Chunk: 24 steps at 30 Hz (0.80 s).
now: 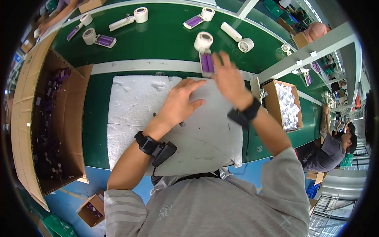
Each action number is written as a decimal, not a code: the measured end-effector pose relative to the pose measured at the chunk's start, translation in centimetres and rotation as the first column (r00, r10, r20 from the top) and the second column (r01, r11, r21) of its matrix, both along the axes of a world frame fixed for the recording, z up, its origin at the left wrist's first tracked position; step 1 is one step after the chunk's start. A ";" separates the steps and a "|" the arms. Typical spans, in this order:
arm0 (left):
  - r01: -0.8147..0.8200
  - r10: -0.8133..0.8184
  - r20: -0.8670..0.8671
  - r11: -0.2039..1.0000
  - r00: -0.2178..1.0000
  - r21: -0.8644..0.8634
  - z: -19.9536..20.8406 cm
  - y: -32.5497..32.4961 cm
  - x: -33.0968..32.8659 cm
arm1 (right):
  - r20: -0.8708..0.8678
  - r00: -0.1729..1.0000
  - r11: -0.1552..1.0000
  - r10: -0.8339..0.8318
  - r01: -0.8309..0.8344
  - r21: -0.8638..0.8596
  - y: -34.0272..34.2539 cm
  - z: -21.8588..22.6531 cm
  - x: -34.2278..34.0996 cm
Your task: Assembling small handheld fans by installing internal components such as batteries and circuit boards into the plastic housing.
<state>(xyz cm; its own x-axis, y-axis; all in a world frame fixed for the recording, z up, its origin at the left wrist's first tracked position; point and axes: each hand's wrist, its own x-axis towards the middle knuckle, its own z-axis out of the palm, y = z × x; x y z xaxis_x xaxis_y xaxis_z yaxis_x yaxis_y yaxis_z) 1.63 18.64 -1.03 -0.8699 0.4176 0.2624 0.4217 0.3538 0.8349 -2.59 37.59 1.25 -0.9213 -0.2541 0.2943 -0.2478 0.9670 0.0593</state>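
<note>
A white handheld fan (203, 41) lies across the white rail at the bench's far side, its handle uncovered to show purple battery cells (207, 63). Beside that handle is my right hand (229, 81), somewhat blurred, its fingers apart and holding nothing I can see. Whether the fingertips touch the handle, I cannot tell. My left hand (179, 100) hovers over the foam-covered work board (213, 134), thumb and forefinger apart, nothing between them. Each wrist wears a black strap with a small dark device.
Several similar fans, like this one (141, 15), lie on the green conveyor (169, 39). At left stands a large cardboard box (67, 130) of purple cells; at right, a carton (272, 104) holds white crumpled pieces. A co-worker (327, 148) sits far right. Another person's arm (59, 17) reaches in top left.
</note>
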 end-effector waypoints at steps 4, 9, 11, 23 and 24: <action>-0.047 0.047 -0.064 0.999 0.997 0.010 -1.0 -0.9 0.5 | 0.100 0.994 0.999 0.039 -0.035 -0.041 3.0 4.0 -9.5; 0.006 -0.010 -0.169 1.000 0.986 -0.024 -1.7 0.1 0.6 | -0.113 0.992 0.996 -0.050 0.058 0.072 16.5 -1.4 -20.9; -0.039 0.033 -0.176 0.999 0.984 -0.032 -1.8 -0.6 0.9 | 0.062 0.982 0.984 -0.178 0.178 0.001 16.3 -2.8 -21.2; 0.043 -0.044 -0.034 0.998 0.998 -0.036 -1.1 -0.5 0.2 | 0.057 0.970 0.970 -0.237 0.240 -0.033 12.5 4.4 -17.0; 0.004 -0.007 -0.047 0.999 0.999 -0.051 -1.1 -0.7 0.1 | 0.089 0.995 0.989 -0.038 0.050 -0.137 10.9 5.8 -15.2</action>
